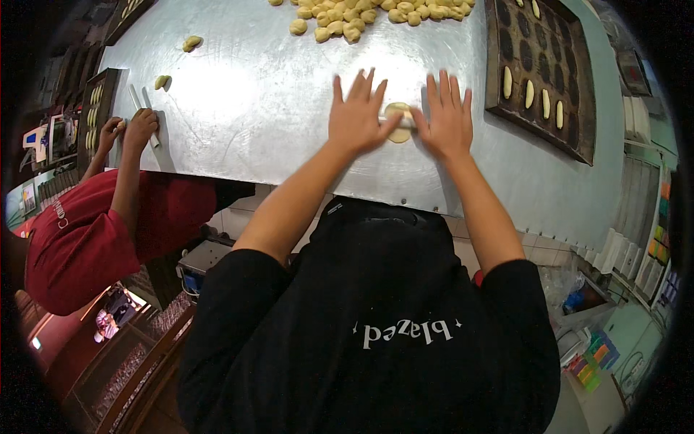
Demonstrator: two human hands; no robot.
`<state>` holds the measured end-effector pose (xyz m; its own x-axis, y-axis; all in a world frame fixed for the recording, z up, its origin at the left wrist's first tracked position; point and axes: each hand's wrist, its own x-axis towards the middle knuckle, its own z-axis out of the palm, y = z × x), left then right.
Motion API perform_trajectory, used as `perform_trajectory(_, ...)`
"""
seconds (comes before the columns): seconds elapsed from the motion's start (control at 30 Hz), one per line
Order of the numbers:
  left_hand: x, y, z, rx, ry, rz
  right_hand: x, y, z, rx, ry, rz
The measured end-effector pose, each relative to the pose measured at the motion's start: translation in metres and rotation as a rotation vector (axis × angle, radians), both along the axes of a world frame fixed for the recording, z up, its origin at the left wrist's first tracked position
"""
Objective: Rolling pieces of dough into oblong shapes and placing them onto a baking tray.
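A small flattened oval of pale yellow dough (399,135) lies on the metal tabletop in front of me. Across it runs a light-coloured rolling pin (406,120), seen only between my thumbs; its ends are hidden under my palms. My left hand (358,119) presses flat on the pin's left end, fingers spread and pointing away from me. On the other end rests my right hand (447,122), also flat with fingers extended. Both thumbs point inward over the dough, and neither hand's fingers are wrapped around the pin.
Many dough balls (347,16) are heaped at the far edge. A dark baking tray (496,54) with several shaped dough pieces (529,94) stands at right. At left, a co-worker's hands (140,127) are beside a white rod (134,97), two dough lumps (191,43) and another tray (112,81).
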<state>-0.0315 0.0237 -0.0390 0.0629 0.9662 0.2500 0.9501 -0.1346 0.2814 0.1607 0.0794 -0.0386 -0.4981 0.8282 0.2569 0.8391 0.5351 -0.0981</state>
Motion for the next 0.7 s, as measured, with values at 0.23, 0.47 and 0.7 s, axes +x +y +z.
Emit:
perform_trajectory(0.23, -0.006, -0.093, 0.015, -0.213, -0.217, -0.278, 0.026, -0.092, 0.009, -0.291, 0.149, 0.077)
perform_trajectory(0.47, -0.011, -0.028, 0.010, 0.007, -0.402, -0.127, 0.018, -0.041, 0.024, 0.107, 0.206, -0.264)
perform_trajectory(0.7, -0.008, 0.016, -0.005, 0.041, -0.308, -0.122, -0.037, -0.024, 0.012, -0.320, 0.402, -0.124)
